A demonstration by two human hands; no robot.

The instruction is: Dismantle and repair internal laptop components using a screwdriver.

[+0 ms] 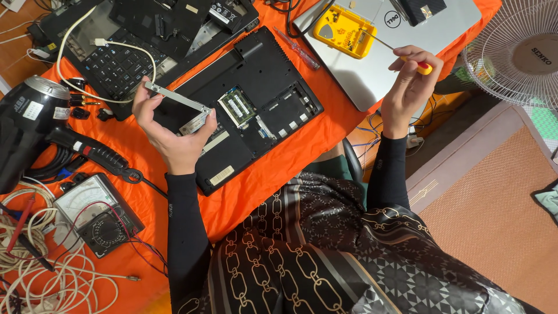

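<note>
Left hand pinches a thin metal bracket right above the open black laptop, long axis slanting down-right; right hand grips a screwdriver off to the side

Head camera looks steeply down, close above worktable.

Matt metal bracket, matt black plastic laptop

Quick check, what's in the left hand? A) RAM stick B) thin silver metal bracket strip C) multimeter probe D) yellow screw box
B: the left hand pinches a thin silver metal bracket strip above the opened black laptop, while the right hand holds a red-and-yellow-handled screwdriver.
</note>
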